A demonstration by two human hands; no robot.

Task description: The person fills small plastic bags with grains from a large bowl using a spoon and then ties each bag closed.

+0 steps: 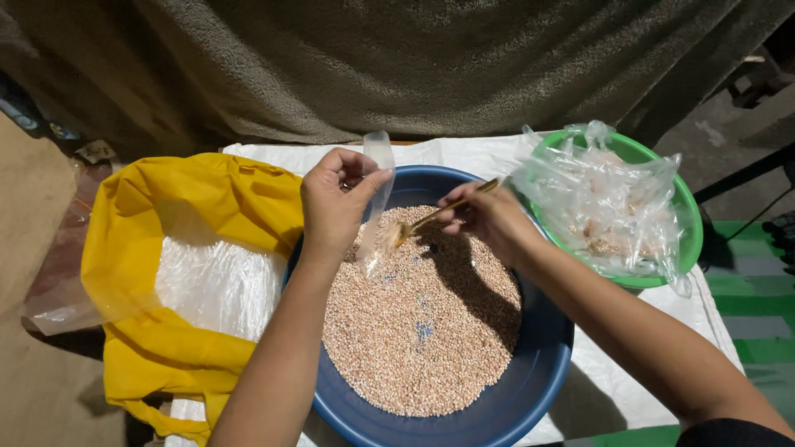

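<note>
Left hand [334, 201] pinches the top of a small clear plastic bag [377, 207], fingers curled closed on its edge, holding it upright over the blue basin [538, 364] of pale grains [422, 331]. Right hand [489, 217] grips a gold spoon [439, 213] between thumb and fingertips, its bowl touching the bag's mouth. Green basin [691, 236] with filled clear bags [609, 207] just right of the blue one; yellow bag [178, 207] with plastic lining on the left, all on a white cloth [613, 389].

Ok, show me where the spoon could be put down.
Bare white cloth lies between the blue basin and the green bowl; another strip runs behind the basin. Crowded: the basin holds grain, and the yellow bag fills the left.
</note>
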